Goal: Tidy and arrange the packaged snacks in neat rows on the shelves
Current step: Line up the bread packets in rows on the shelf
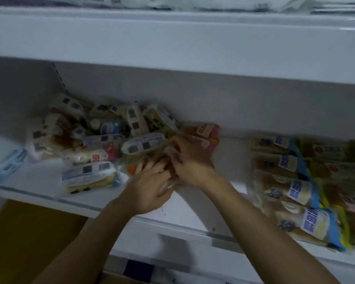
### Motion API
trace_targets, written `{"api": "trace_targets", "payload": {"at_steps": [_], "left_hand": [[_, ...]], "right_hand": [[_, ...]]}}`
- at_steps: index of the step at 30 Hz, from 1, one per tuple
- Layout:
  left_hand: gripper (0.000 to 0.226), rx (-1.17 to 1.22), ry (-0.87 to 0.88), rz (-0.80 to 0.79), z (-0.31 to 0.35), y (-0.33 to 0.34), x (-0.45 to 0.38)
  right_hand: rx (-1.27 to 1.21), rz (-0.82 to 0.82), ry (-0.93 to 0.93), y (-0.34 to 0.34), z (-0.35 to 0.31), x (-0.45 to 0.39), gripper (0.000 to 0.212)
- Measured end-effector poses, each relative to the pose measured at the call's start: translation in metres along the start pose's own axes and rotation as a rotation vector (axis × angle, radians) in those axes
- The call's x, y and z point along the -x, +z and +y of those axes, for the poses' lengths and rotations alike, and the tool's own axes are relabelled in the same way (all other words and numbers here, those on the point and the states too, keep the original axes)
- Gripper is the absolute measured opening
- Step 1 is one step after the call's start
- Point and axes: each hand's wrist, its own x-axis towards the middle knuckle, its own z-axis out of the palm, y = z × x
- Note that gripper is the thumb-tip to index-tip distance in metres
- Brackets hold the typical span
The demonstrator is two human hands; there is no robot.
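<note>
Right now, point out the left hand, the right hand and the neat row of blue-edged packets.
left hand (150, 185): head view, back of hand.
right hand (190, 160): head view, back of hand.
blue-edged packets (295, 193): head view, a middle packet's label.

We see our left hand (150, 181) and right hand (188, 160) touching by the messy snack pile (94, 136); neat snack rows (299, 181) sit at three o'clock.

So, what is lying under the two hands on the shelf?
Under the left hand and right hand a clear snack packet shows at the edge, on the white shelf. The hands cover most of it, and blur hides its print.
</note>
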Motion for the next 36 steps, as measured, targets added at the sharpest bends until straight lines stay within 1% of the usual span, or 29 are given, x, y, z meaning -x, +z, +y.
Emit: {"api": "trace_targets", "payload": {"at_steps": [1,2,3,4,5,6,7,8,9,10,12,13,14,16,17,19,20,21,22,23,24,25,26,27,29,31,32,34,36], "left_hand": [[0.048,0.012,0.022,-0.012,-0.009,-0.001,0.003],[0.048,0.040,0.034,-0.023,-0.017,-0.002,0.005],[0.048,0.071,0.040,-0.025,-0.023,-0.003,0.006],[0.047,0.099,0.042,-0.020,-0.026,-0.003,0.007],[0.046,0.127,0.045,-0.011,-0.029,-0.003,0.008],[0.044,0.155,0.045,0.003,-0.031,-0.002,0.008],[0.043,0.183,0.045,0.018,-0.033,-0.002,0.008],[0.041,0.203,0.047,0.041,-0.036,-0.001,0.009],[0.040,0.213,0.048,0.064,-0.038,0.000,0.009],[0.040,0.219,0.047,0.087,-0.040,0.001,0.009],[0.042,0.238,0.040,0.087,-0.043,0.000,0.011],[0.043,0.245,0.046,0.065,-0.044,-0.003,0.011],[0.043,0.249,0.052,0.046,-0.046,-0.005,0.010],[0.038,0.288,0.052,0.040,-0.048,-0.008,0.006],[0.033,0.345,0.030,0.063,-0.047,-0.011,0.003],[0.025,0.533,-0.082,0.145,-0.042,-0.017,-0.005],[0.029,0.633,-0.163,0.218,-0.040,-0.018,-0.010],[0.041,0.726,-0.228,0.298,-0.035,-0.021,-0.016],[0.059,0.820,-0.256,0.361,-0.030,-0.024,-0.022],[0.076,0.898,-0.235,0.412,-0.022,-0.029,-0.029],[0.083,0.937,-0.177,0.443,-0.014,-0.032,-0.036],[0.080,0.947,-0.102,0.443,-0.006,-0.036,-0.044],[0.068,0.960,-0.046,0.416,0.002,-0.042,-0.052],[0.054,0.985,-0.024,0.365,0.009,-0.044,-0.060],[0.027,1.141,-0.069,0.271,0.027,-0.045,-0.076],[0.010,1.221,-0.181,0.305,0.047,-0.036,-0.089],[0.005,1.191,-0.230,0.346,0.058,-0.033,-0.095],[0.014,1.128,-0.310,0.397,0.088,-0.035,-0.104],[0.019,1.112,-0.324,0.375,0.115,-0.037,-0.113]], "right_hand": [[0.046,-0.082,0.005,0.005,-0.010,-0.020,0.027],[0.100,-0.110,-0.025,0.009,-0.019,-0.034,0.032],[0.136,-0.186,-0.013,0.013,-0.026,-0.051,0.039],[0.216,-0.240,-0.048,0.015,-0.032,-0.061,0.043],[0.277,-0.331,-0.001,0.019,-0.035,-0.071,0.046],[0.403,-0.420,-0.078,0.023,-0.035,-0.078,0.021],[0.416,-0.446,-0.031,0.031,-0.033,-0.088,0.045],[0.420,-0.491,-0.019,0.032,-0.034,-0.091,0.050],[0.324,-0.384,0.068,0.043,-0.027,-0.095,0.058],[0.309,-0.305,0.078,0.041,-0.031,-0.093,0.063],[0.163,-0.114,0.128,0.043,-0.018,-0.090,0.071],[0.056,-0.015,0.132,0.045,-0.007,-0.090,0.071],[-0.073,0.076,0.157,0.034,-0.012,-0.079,0.064],[-0.297,0.250,0.247,0.020,-0.002,-0.065,0.052],[-0.384,0.273,0.290,0.010,-0.002,-0.057,0.050],[-0.484,0.246,0.390,-0.008,0.004,-0.040,0.041],[-0.475,0.239,0.407,-0.016,0.008,-0.030,0.036],[-0.450,0.239,0.399,-0.024,0.010,-0.020,0.034],[-0.397,0.235,0.392,-0.033,0.011,-0.010,0.035],[-0.360,0.213,0.384,-0.041,0.013,-0.001,0.036],[-0.324,0.176,0.383,-0.048,0.014,0.009,0.034],[-0.305,0.135,0.382,-0.055,0.017,0.018,0.030],[-0.318,0.114,0.386,-0.062,0.018,0.027,0.026],[-0.378,0.137,0.403,-0.070,0.020,0.036,0.023],[-0.532,0.277,0.426,-0.088,0.024,0.052,0.023],[-0.554,0.406,0.396,-0.105,0.032,0.068,0.031],[-0.530,0.426,0.371,-0.112,0.035,0.075,0.036],[-0.457,0.441,0.340,-0.126,0.044,0.089,0.044],[-0.417,0.482,0.345,-0.139,0.060,0.102,0.048]]}}
